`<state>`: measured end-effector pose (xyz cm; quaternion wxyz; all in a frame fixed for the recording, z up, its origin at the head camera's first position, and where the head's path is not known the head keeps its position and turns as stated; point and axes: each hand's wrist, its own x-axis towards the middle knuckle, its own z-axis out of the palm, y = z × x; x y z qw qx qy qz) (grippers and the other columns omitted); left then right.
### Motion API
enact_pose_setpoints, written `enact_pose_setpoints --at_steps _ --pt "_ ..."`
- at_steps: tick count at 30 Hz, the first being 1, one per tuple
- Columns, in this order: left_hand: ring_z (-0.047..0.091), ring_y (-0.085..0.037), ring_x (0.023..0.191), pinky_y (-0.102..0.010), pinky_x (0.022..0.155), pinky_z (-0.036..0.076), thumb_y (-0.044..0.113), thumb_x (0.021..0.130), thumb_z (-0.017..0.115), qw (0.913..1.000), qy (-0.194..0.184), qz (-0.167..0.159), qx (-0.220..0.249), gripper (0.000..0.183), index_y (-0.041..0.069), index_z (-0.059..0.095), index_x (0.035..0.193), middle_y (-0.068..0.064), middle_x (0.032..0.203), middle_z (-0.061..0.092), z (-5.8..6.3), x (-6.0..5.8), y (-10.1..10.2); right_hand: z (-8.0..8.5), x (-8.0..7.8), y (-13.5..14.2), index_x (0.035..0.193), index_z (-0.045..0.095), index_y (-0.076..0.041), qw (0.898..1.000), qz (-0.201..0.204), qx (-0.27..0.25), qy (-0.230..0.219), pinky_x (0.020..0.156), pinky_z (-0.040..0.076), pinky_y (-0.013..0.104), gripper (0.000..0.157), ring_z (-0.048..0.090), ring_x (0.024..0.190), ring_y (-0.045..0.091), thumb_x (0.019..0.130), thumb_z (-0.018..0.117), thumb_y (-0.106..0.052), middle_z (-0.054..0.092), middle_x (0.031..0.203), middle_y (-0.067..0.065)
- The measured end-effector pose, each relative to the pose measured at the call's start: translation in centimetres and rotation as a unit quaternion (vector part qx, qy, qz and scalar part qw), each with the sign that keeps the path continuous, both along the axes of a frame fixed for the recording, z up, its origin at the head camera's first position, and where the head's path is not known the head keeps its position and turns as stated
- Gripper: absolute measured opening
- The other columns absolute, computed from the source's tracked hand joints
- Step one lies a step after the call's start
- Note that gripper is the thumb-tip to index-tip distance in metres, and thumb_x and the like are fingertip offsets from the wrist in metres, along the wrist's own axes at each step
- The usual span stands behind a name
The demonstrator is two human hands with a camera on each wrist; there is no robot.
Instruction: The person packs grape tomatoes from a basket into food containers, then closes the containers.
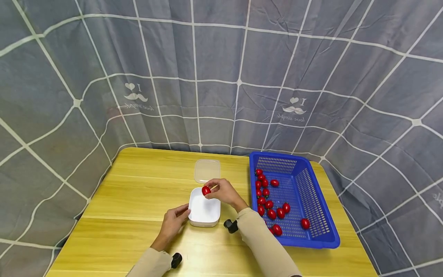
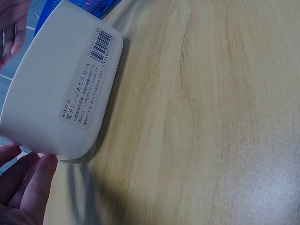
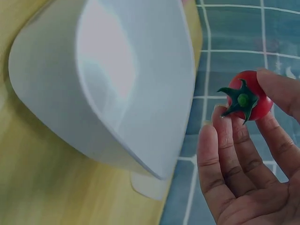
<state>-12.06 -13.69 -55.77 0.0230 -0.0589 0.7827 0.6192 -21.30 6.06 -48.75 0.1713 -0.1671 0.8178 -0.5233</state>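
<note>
Over the white square container [image 1: 204, 211], my right hand [image 1: 223, 191] pinches a cherry tomato [image 1: 205, 190] between thumb and fingers. The right wrist view shows the green star-shaped stem cap on the tomato [image 3: 247, 97], above the level of the container's rim. My left hand [image 1: 172, 223] touches the container's left side, its fingertips [image 2: 44, 168] against the outer wall near the corner. A printed label with a barcode [image 2: 101, 45] is on that wall. The white inside of the container faces up.
A blue plastic basket [image 1: 327, 231] with several cherry tomatoes [image 1: 271, 214] stands at the right of the wooden table [image 1: 138, 192]. Behind the container lies a translucent lid [image 1: 207, 171]. A grey checked curtain [image 1: 221, 96] surrounds the back and sides.
</note>
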Motion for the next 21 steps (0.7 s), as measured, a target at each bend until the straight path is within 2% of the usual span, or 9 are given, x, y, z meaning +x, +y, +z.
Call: enact_pose_setpoints --at_steps 6,14,21 --pt "0.061 -0.03 0.11 -0.025 0.084 0.056 0.007 0.094 0.062 0.9999 -0.01 0.005 -0.001 0.033 -0.008 0.061 0.123 -0.022 0.12 0.064 0.0 0.1 0.0 -0.9 0.0 -1.1 0.107 0.07 -0.001 1.0 0.002 0.023 0.013 0.066 0.055 0.023 0.032 0.06 0.075 0.014 0.076 0.08 -0.001 0.065 0.095 0.009" --pt "0.063 -0.027 0.106 -0.024 0.083 0.056 0.009 0.095 0.062 1.0 -0.001 0.005 -0.005 0.033 -0.009 0.062 0.122 -0.023 0.118 0.064 -0.4 0.0 0.0 -1.7 0.1 -2.1 0.103 0.07 -0.001 0.998 0.008 0.052 0.04 0.061 0.052 0.019 0.029 0.058 0.071 0.011 0.075 0.08 -0.003 0.066 0.089 0.006" --pt "0.062 -0.027 0.107 -0.026 0.084 0.057 0.009 0.095 0.062 1.0 -0.004 0.005 -0.001 0.033 -0.009 0.062 0.123 -0.023 0.12 0.064 -0.3 -0.1 0.0 -2.0 0.0 -2.7 0.102 0.072 -0.003 0.997 -0.013 0.069 0.033 0.06 0.05 0.019 0.03 0.056 0.07 0.01 0.075 0.082 -0.004 0.065 0.087 0.004"
